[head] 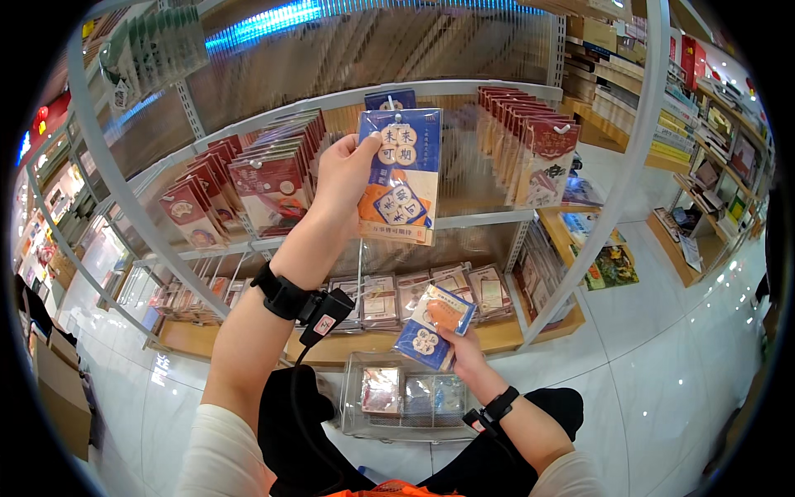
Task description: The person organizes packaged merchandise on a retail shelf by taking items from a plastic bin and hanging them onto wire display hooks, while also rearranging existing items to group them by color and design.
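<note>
My left hand (345, 177) grips the left edge of a flat blue-and-cream packet (405, 177) with printed writing and an orange picture. The packet is upright at the end of a display hook, and another blue packet (390, 99) shows behind its top. Whether its hole is fully on the hook I cannot tell. Lower down, my right hand (469, 359) holds a similar blue packet (428, 332), tilted, by its right edge; it may be more than one. Below it on the floor is a wire basket (407, 432) with stacks of plastic-wrapped packets.
Dark red packets (273, 186) hang on hooks at the left, and more red-topped packets (546, 161) at the right. Wrapped cards (380, 301) lie on the low wooden shelf (497, 338). A white metal upright (612, 205) stands at the right, with bookshelves (714, 205) beyond.
</note>
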`<action>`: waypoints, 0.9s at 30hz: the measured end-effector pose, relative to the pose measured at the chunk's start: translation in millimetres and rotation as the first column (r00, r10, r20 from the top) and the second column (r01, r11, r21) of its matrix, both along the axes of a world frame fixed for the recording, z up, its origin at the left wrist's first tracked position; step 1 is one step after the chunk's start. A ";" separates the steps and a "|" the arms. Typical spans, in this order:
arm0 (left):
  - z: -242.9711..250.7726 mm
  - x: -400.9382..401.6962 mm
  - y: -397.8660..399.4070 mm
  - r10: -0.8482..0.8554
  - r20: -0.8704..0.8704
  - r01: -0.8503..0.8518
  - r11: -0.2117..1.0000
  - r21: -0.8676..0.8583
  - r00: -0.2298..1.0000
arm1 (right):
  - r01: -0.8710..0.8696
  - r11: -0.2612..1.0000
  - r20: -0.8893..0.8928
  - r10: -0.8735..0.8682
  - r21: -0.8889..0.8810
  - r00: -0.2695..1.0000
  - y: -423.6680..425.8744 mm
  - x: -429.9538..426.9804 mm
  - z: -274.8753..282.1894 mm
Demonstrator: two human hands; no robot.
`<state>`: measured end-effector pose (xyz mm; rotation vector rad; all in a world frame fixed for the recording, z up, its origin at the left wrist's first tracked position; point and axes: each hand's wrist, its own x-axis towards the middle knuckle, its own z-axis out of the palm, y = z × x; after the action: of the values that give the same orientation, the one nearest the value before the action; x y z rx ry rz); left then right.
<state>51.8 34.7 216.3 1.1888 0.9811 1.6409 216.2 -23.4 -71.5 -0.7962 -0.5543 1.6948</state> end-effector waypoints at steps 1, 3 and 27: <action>0.3 -1.1 1.1 0.004 -0.014 -0.004 1.000 0.010 1.000 | 0.003 1.000 -0.006 -0.003 -0.014 1.000 0.1 0.0 -1.0; -4.4 -4.0 2.1 0.011 -0.023 -0.012 1.000 -0.016 1.000 | -0.015 1.000 -0.004 0.015 -0.023 1.000 0.3 1.9 -0.4; -107.3 -8.2 144.3 0.746 -0.442 -0.432 0.656 0.619 0.498 | 0.125 0.992 -0.152 -0.125 -0.006 0.981 14.3 32.0 18.5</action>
<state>43.6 179.0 109.0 2.0032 1.7184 2.1017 248.2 -9.1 -53.0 -0.6785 -0.3945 1.6219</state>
